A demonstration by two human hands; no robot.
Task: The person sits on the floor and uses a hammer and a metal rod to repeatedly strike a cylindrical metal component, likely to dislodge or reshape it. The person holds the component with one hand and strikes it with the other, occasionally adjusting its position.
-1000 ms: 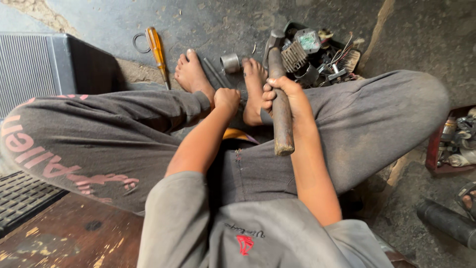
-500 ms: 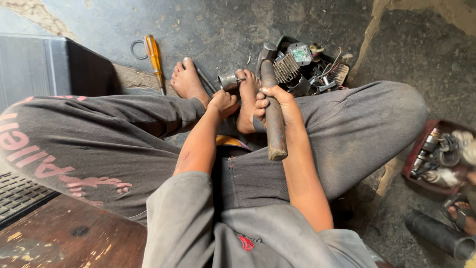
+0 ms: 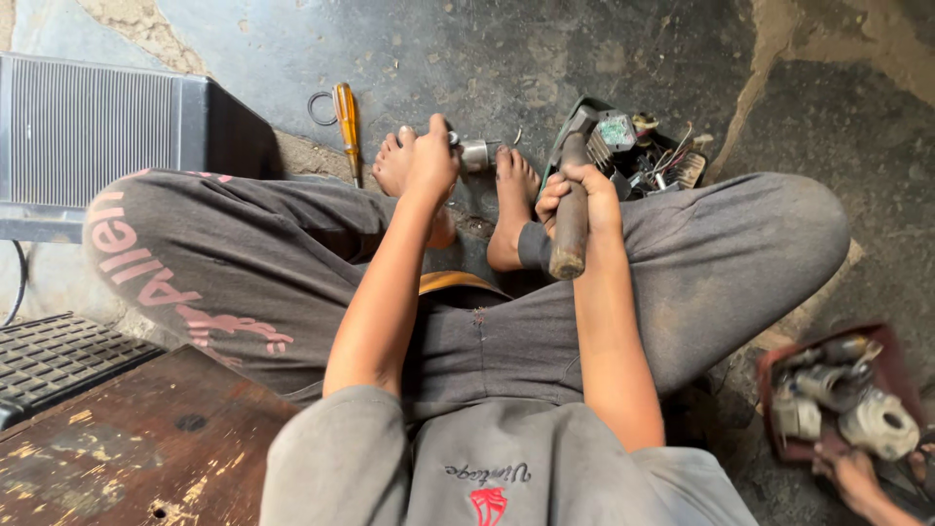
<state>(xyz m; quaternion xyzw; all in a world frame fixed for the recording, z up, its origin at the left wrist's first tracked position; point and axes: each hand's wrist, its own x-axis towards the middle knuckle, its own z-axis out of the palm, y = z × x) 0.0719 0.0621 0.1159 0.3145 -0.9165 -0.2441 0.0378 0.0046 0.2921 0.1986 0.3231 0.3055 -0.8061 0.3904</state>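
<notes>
I sit with my knees spread and my bare feet on the concrete floor. My left hand [image 3: 431, 161] reaches forward between my feet, closed in a fist around a thin metal rod whose tip shows at the knuckles. That tip touches a small metal cylinder [image 3: 476, 154] lying between the feet. A hammer [image 3: 572, 209] with a worn wooden handle is gripped in my right hand [image 3: 581, 192], over my right ankle. The hammer's head points away from me, and its handle end points back at me.
A yellow-handled screwdriver [image 3: 345, 115] and a rubber ring [image 3: 319, 107] lie left of my feet. A grey finned box [image 3: 93, 136] stands far left. A heap of engine parts [image 3: 638, 156] lies behind the hammer. A red tray [image 3: 774, 448] of metal parts and another person's hand [image 3: 857, 479] are at lower right.
My left hand has moved forward from beside my right foot to the metal cylinder between the feet. The right hand keeps hold of the hammer.
</notes>
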